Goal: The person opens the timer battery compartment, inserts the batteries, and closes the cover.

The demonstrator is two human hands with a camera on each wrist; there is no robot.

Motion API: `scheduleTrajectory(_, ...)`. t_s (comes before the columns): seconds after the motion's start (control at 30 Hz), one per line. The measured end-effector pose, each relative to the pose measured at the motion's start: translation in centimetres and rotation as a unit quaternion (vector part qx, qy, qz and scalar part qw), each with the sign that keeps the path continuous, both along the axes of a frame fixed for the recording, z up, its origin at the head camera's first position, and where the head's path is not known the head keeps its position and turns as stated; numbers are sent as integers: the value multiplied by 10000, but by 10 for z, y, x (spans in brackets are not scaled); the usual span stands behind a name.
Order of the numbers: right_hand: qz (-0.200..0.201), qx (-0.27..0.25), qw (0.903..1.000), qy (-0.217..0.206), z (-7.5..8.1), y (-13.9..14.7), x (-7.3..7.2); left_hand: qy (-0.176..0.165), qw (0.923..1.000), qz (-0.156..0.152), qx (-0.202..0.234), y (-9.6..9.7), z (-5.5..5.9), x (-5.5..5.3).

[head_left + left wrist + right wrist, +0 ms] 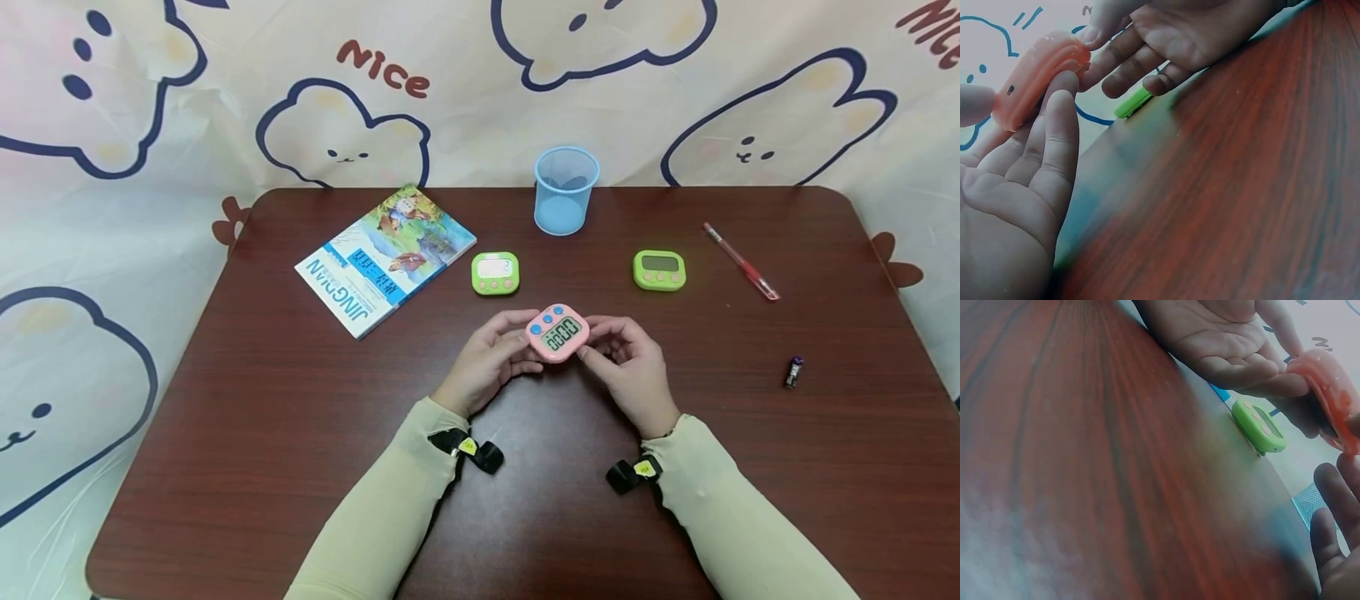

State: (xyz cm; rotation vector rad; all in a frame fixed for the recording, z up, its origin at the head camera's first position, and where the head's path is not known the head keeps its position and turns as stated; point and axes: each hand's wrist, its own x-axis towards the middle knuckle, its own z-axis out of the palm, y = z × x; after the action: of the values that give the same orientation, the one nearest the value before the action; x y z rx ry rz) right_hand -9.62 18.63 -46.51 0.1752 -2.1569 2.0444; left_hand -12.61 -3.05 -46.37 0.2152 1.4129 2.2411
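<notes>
Pink timer: between the two grips, raised over the counter (225, 450), with digits and three blue buttons on its upper face; the pink timer (558, 333) belongs to the step in hand
Left grip: the left grip (491, 354) is clamped on the timer's left side, thumb against fingers
Right grip: the right grip (630, 371) pinches the opposite edge between thumb and fingertips
Green timers: one green timer (495, 273) just beyond the left grip, another green timer (659, 271) beyond the right grip
Book: beyond and left of the left grip lies a book (386, 262)
Cup: a blue cup (564, 200) stands farther beyond the gap between the grips
Pen and battery: a red pen (741, 261) beyond and right of the right grip, what looks like a small battery (793, 372) well to its right
Step in hand: apparently handling the pink timer two-handed, display up
Next move: probably calls for one grip steadying the timer while the other frees a finger for its buttons or back
</notes>
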Motion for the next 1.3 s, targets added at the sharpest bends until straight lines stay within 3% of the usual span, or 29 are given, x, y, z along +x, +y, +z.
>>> scheduleTrajectory(0.23, 353, -286, 9989, 99, 2, 0, 1, 84, 9998, 148, 142, 0, -3, 0)
scheduleTrajectory(0.43, 560, -67, 9984, -67, 0, -3, 2, 238, 9994, 216, -162, 0, -4, 1)
scheduleTrajectory(0.63, 552, 75, 9982, -242, 0, -6, 4, 387, 9980, 287, -414, 2, -4, 3)
scheduleTrajectory(0.97, 601, -115, 9975, -359, 0, -2, 4, 464, 9976, 471, -223, 1, -3, 2)
scheduleTrajectory(1.1, 721, -192, 9964, -405, 1, 0, 4, 352, 9988, 288, -190, -2, -1, -1)
scheduleTrajectory(1.3, 900, 67, 9949, -455, 3, 5, 1, 192, 9984, -515, -91, -10, -1, -7)
